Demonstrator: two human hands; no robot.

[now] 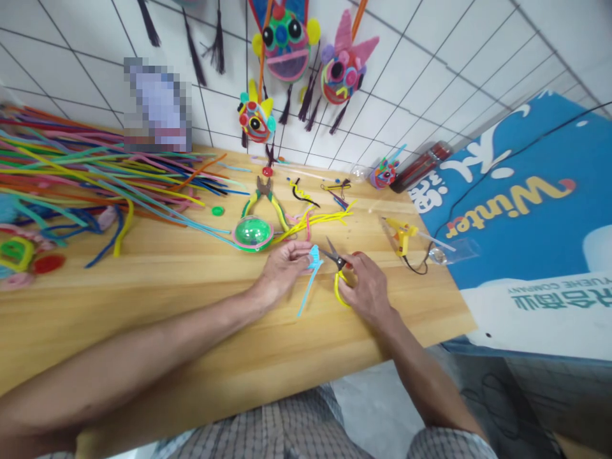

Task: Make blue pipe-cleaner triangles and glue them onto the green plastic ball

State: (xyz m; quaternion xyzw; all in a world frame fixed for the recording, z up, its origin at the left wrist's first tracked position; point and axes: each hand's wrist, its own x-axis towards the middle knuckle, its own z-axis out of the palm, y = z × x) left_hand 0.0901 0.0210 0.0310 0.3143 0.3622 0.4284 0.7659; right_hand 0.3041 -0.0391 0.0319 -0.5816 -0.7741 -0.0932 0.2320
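Between its fingertips my left hand (285, 264) pinches a light blue pipe cleaner (308, 290), coiled at the top with a straight tail hanging down. My right hand (370, 285) grips scissors (340, 262) with yellow and red handles. The scissor blades are spread, pointing up and left, close to the blue coil. Just beyond my left hand lies a clear green plastic half-egg (253, 233) with a pink rim. Pliers (264, 199) with green and yellow handles rest behind it. Several yellow pipe cleaners (318, 222) lie to its right.
A big pile of coloured pipe cleaners (90, 167) covers the back left. To the right are a yellow glue gun (402, 236) with a black cord and a dark red bottle (423, 166). Decorated masks (285, 44) hang on the white grid wall. A blue banner (516, 210) borders the table.
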